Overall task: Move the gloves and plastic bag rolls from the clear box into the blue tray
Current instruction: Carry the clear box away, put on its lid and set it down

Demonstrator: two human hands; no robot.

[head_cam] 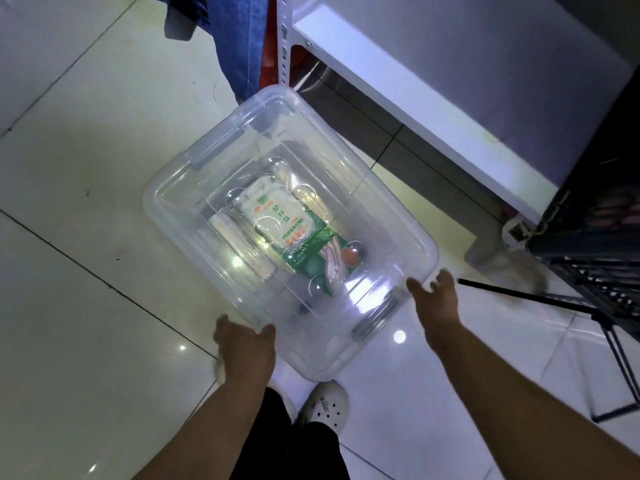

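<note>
A clear plastic box (pixel 194 188) with its lid on rests on the tiled floor in the middle of the view. Through the lid I see a green and white glove packet (pixel 294 230) and a pale plastic bag roll (pixel 239 244) beside it. My left hand (pixel 242 344) grips the box's near left edge, thumb on the lid. My right hand (pixel 436 299) hovers with fingers spread just off the box's near right corner, by a grey latch (pixel 377 317). No blue tray is in view.
A white metal shelf (pixel 433 81) stands at the back right. A dark crate (pixel 595 216) sits at the right edge, with a black tripod leg (pixel 540 299) below it. Blue cloth (pixel 235 43) hangs at the top. My white shoe (pixel 325 407) is under the box.
</note>
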